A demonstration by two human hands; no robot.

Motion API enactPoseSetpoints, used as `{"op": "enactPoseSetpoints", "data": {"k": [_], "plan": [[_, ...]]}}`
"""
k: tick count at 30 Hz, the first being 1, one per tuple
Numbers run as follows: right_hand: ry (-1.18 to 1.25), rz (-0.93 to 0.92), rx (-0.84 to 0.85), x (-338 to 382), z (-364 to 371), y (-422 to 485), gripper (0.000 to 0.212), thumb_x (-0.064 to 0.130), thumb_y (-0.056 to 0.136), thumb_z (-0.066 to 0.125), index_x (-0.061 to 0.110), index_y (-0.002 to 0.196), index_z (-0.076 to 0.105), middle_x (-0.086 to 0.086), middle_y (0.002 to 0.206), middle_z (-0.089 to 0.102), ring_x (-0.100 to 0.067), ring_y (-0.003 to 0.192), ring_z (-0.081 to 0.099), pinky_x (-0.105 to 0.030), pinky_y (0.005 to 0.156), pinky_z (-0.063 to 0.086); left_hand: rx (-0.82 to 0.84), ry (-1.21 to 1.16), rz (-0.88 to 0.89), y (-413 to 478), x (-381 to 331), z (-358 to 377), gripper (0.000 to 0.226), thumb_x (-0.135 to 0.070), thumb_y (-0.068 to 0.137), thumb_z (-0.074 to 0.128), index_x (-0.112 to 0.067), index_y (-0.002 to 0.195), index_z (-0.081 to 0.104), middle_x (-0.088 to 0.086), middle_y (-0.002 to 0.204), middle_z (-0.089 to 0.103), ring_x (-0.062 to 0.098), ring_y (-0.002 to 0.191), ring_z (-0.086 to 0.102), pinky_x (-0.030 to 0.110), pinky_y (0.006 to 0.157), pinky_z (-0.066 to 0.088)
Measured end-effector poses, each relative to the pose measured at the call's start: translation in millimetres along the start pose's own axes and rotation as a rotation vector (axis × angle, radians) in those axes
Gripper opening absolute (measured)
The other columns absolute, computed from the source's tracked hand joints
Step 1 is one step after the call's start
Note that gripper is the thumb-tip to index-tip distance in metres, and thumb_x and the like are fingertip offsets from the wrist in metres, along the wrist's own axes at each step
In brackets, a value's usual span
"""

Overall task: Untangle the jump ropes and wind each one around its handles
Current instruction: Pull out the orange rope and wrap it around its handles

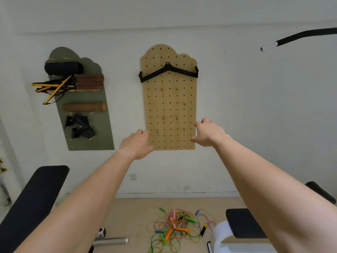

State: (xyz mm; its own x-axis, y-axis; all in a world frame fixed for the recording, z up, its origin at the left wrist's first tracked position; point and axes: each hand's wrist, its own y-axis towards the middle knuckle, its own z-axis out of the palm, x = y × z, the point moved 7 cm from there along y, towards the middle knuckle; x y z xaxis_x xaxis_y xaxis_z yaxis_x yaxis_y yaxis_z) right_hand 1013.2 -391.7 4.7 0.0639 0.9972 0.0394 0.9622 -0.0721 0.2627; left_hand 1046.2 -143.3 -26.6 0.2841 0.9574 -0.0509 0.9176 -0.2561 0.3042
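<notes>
No legible text, label, brand, number or sign anywhere, near or far, left or right.

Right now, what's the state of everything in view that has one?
Ropes: tangled in one pile on the floor, none wound, untouched.
Left hand: raised toward the wall, empty, fingers relaxed.
Right hand: raised toward the wall, empty, fingers relaxed.
Pull bar: hung on the wooden pegboard.
Straps: hanging loose from the green board.
</notes>
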Motion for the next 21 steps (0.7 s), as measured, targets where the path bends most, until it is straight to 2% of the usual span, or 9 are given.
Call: {"op": "enactPoseSetpoints", "data": {"k": [10, 16, 21], "plan": [[0.015, 0.015, -0.025, 19, 32, 190, 0.06, 0.044, 0.087, 0.057, 0.021, 0.141, 0.046, -0.009, 0.142, 0.043, -0.03, 0.127, 0.045, -0.048, 0.102, 0.044, 0.038, 0.001, -0.008, 195, 66, 46, 0.057, -0.043, 0.095, 0.052, -0.019, 0.145, 0.038, 0.003, 0.138, 0.046, 0.025, 0.109, 0.058, 0.043, 0.085, 0.054], [0.012, -0.008, -0.022, -9, 71, 291, 0.06, 0.044, 0.088, 0.057, 0.021, 0.141, 0.045, -0.008, 0.144, 0.043, -0.03, 0.128, 0.044, -0.047, 0.102, 0.043, 0.053, 0.004, 0.001, 292, 59, 87, 0.061, -0.045, 0.097, 0.049, -0.022, 0.15, 0.033, 0.001, 0.146, 0.041, 0.023, 0.114, 0.056, 0.041, 0.087, 0.052], [0.005, -0.062, -0.014, -47, 109, 383, 0.062, 0.044, 0.088, 0.057, 0.02, 0.143, 0.043, -0.008, 0.145, 0.042, -0.03, 0.13, 0.043, -0.047, 0.101, 0.044, 0.067, 0.012, -0.057, 368, 41, 130, 0.062, -0.044, 0.097, 0.049, -0.023, 0.152, 0.031, 0.001, 0.15, 0.038, 0.024, 0.118, 0.055, 0.041, 0.089, 0.052]]}}
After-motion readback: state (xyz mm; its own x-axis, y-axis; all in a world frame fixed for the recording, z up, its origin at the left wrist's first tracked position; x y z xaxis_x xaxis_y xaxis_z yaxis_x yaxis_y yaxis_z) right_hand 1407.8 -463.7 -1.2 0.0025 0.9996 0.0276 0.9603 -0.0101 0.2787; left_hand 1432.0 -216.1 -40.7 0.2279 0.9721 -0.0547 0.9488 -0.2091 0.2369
